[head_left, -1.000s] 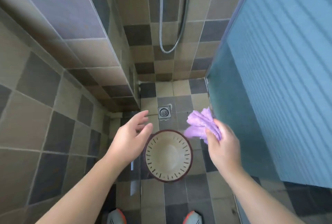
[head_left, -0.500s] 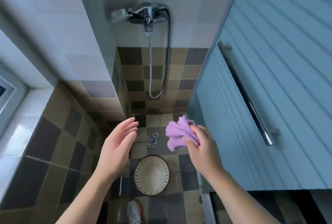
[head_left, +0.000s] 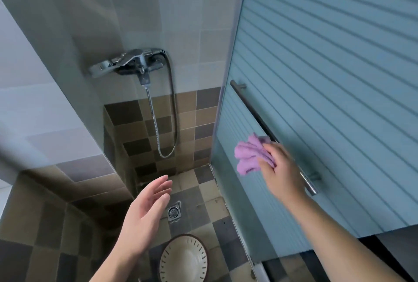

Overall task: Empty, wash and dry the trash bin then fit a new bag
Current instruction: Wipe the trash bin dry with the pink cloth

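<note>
checkered tile floor (head_left: 203, 193), floor drain (head_left: 173, 212), frosted glass door (head_left: 328, 78), wall faucet (head_left: 130, 62).

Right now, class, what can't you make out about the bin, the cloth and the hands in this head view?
- Trash bin: lower rim cut off by the bottom edge; its outer wall is unseen from above.
- Purple cloth: partly covered by the right hand, and motion-blurred.
- Rail: its lower stretch hidden behind that hand.
- Left hand: holds nothing.
</note>
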